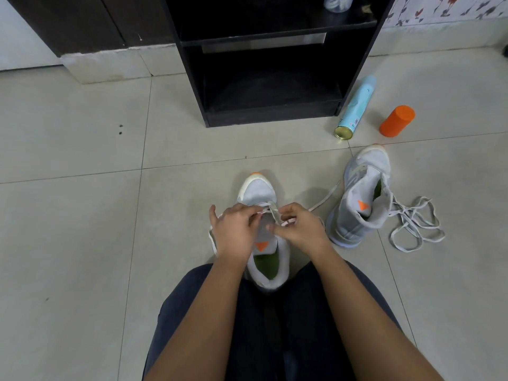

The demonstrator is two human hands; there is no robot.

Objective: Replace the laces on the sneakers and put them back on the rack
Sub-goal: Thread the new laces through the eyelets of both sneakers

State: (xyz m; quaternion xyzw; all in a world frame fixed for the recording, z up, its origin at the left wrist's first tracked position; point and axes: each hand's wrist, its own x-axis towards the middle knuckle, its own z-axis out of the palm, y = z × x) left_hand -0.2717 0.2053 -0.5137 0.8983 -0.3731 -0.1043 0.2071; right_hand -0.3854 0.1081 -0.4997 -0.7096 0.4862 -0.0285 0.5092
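- Floor (82, 215): pale grey tiles w/ dark grout lines, a few small dark specks at L.
- Rack (192, 78): black, open-fronted, stands on the floor straight ahead; both shelves in view hold no shoes. A clear plastic bottle (338, 2) sits on the upper shelf, cut off by the frame edge.
- Person: seated on the floor, dark trousers (261, 339), knees apart, both bare forearms reaching fwd.
- Near sneaker (257, 192): light grey, white sole, orange toe tip, orange triangle on the tongue, green insole. Upright btwn the knees, toe pointing at the rack. No brand name readable.
- Second sneaker (354, 215): same colours, to the R, toe pointing away, tongue pulled up.
- Loose lace (412, 225): grey-white, tangled on the floor just R of the second sneaker.
- Spray can (357, 105): light blue, lying on its side by the rack's R corner, gold base toward the camera; label print too small to read.
- Orange cap (397, 121): on the floor, near the can, apart from it.
- Left hand (233, 232): fingers curled, pinching the lace (272, 213) over the near sneaker's eyelets.
- Right hand (301, 229): fingers curled, pinching the same lace; one end trails off to the R.
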